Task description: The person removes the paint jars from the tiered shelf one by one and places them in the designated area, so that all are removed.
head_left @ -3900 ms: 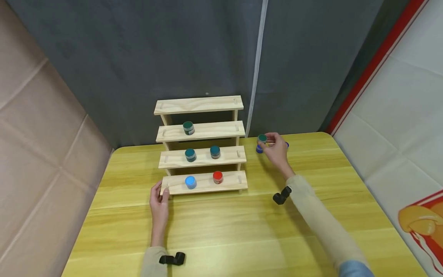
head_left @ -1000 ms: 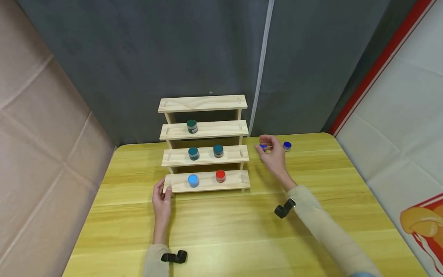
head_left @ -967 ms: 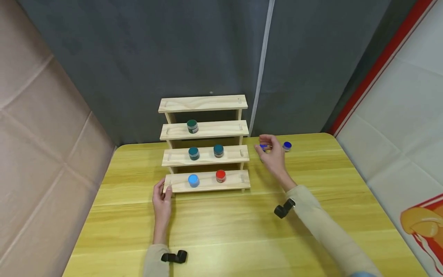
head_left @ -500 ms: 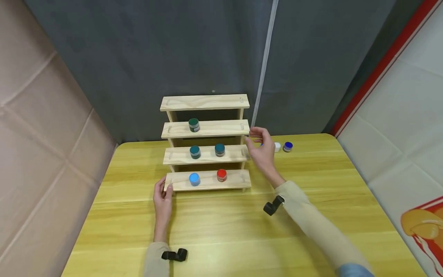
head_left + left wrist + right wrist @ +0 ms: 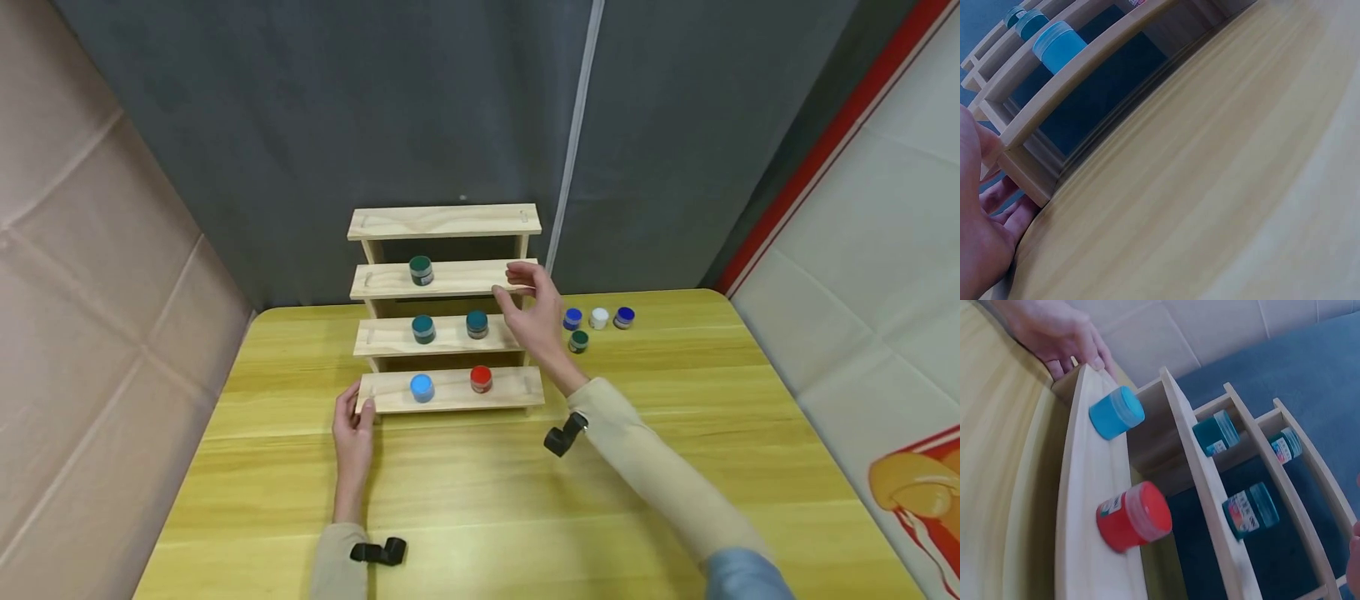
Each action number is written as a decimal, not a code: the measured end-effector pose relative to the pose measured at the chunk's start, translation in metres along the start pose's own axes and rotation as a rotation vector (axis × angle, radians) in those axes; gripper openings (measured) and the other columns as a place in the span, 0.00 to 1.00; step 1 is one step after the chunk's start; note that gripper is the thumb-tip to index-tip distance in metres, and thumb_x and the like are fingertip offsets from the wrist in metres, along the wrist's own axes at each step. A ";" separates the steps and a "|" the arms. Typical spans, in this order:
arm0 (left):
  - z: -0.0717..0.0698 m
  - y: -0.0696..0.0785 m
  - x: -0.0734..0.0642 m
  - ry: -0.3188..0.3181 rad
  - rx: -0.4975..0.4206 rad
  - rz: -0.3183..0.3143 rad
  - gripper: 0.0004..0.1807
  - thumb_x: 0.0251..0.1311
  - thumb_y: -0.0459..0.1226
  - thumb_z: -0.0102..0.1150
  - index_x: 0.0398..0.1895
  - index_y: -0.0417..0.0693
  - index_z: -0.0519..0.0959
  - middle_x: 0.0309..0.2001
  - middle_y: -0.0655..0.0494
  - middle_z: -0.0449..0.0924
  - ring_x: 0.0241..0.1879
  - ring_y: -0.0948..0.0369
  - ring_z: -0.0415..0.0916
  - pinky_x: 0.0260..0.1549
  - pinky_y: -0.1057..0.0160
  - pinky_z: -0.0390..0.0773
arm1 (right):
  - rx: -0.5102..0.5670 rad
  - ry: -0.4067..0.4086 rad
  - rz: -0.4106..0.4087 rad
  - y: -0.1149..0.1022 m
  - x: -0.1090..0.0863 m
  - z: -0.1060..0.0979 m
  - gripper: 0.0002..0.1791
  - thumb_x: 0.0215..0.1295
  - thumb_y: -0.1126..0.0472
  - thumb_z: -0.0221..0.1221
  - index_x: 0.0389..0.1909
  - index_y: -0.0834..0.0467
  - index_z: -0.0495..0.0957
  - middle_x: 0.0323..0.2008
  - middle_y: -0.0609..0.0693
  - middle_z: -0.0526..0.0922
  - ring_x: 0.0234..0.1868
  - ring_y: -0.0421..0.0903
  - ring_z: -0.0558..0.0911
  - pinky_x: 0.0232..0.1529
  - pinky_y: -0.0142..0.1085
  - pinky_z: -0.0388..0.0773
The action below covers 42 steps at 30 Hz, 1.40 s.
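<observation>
Gripping the wooden rack [image 5: 453,393] at bottom left with the left hand [image 5: 352,437]! Hovering at its right side with the right hand [image 5: 537,322], thumb and fingertips apart, near the closer teal jar [image 5: 477,325], second step up.

head: bright, even light; pale sheen on the surface [image 5: 465,504]; soft shadow along the right sleeve [image 5: 660,469] | left wrist: dimmer, bluish; surface grain blurred, paling toward lower right; front shelf [image 5: 1107,45] bowed by lens distortion | right wrist: cool cast; red jar [image 5: 1125,519] slightly soft; deep shade between boards
</observation>
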<state>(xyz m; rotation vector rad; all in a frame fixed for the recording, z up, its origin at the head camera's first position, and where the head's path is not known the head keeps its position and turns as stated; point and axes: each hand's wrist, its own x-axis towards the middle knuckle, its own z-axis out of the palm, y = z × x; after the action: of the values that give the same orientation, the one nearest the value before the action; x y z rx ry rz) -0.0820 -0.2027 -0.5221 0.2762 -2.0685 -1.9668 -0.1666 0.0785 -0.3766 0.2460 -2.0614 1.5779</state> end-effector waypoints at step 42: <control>-0.001 -0.007 0.000 -0.023 0.000 -0.022 0.25 0.75 0.31 0.48 0.73 0.41 0.65 0.66 0.38 0.74 0.38 0.61 0.74 0.36 0.73 0.76 | -0.200 -0.324 0.136 -0.016 0.032 0.082 0.28 0.68 0.60 0.64 0.66 0.64 0.71 0.61 0.57 0.79 0.62 0.53 0.77 0.66 0.41 0.73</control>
<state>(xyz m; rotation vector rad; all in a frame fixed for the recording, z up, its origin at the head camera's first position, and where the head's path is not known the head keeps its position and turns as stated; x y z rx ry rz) -0.0821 -0.2041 -0.5290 0.2794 -2.0877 -1.9920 -0.2105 0.0019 -0.3615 0.3106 -2.5152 1.4715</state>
